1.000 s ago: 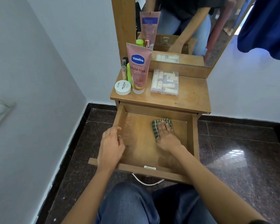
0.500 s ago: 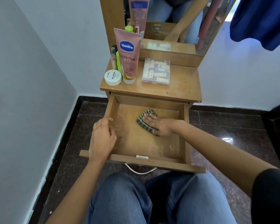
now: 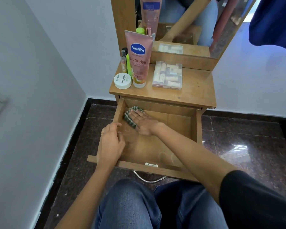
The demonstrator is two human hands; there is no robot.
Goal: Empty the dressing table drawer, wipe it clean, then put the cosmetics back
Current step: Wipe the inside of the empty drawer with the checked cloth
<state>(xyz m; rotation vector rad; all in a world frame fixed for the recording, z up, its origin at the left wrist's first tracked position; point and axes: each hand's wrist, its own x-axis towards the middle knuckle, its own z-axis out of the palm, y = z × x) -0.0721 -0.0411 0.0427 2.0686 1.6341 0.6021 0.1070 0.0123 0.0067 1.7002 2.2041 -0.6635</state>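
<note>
While in drawer (image 3: pixel 196 129), hand (image 3: pixel 144 124) on cloth (image 3: pixel 128 119).

A room in a home, likely a bedroom corner: a small wooden dressing table (image 3: pixel 180 63) with a mirror (image 3: pixel 205 22) stands against white painted walls (image 3: pixel 56 47) — a lotion tube (image 3: pixel 138 58) and a clear box of small tubes (image 3: pixel 168 75) on its worktop (image 3: pixel 196 88), polished dark stone floor (image 3: pixel 246 138) below, a blue garment (image 3: pixel 274 22) hanging at right.

Right hand (image 3: pixel 143 123) lies palm down, fingers straight, forearm stretched forward and leftward. Left hand (image 3: pixel 110 143) sits just beside it, nearer the body, fingers curled under.
</note>
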